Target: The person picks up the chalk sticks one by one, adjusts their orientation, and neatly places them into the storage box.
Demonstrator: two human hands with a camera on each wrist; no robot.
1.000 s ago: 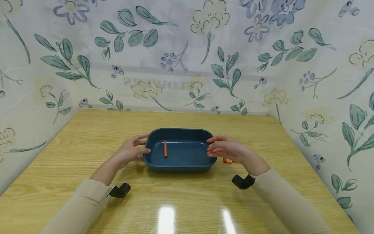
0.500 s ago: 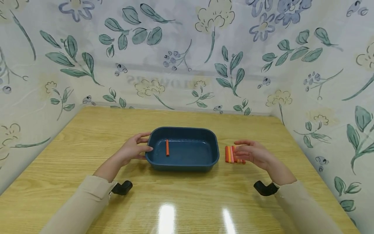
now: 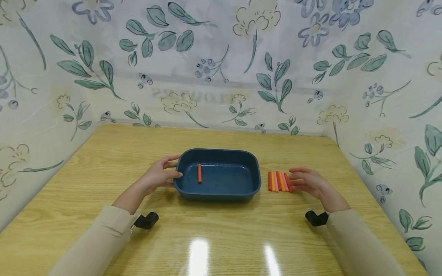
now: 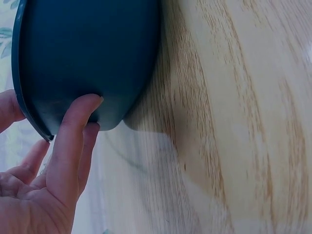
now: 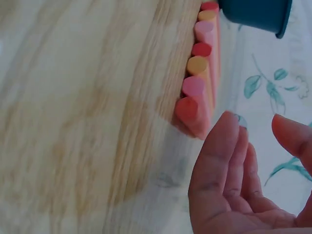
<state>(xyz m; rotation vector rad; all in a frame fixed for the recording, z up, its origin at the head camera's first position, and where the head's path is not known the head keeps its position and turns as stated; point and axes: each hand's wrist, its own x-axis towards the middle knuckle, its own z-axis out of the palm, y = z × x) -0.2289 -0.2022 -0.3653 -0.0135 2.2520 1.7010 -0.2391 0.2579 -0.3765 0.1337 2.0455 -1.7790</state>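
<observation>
A blue tray [image 3: 224, 180] sits upright on the wooden desk [image 3: 221, 234], roughly midway between the left and right edges, with its long far side turned to the far edge. The left hand [image 3: 159, 176] holds the tray at its left end; its grip is grasping the wall there, thumb over the rim and fingers against the outside. Inside the tray a single orange-red stick [image 3: 199, 173] lies near the left end, pointing toward the far edge of the desk.

Between the tray and the right edge of the desk lies a row of sticks [image 3: 277, 181] in red, orange and pink, set side by side, just beside the tray and apart from it. The right wrist view shows seven ends. The right hand [image 3: 310, 184] is at the end of the row nearer the right edge, its grip released, fingers loosely bent and holding nothing; whether a fingertip touches the last red stick I cannot tell.

Light sleeves [image 3: 360, 239] cover both forearms. A floral cloth [image 3: 224, 57] rises behind the far edge and along both sides.
</observation>
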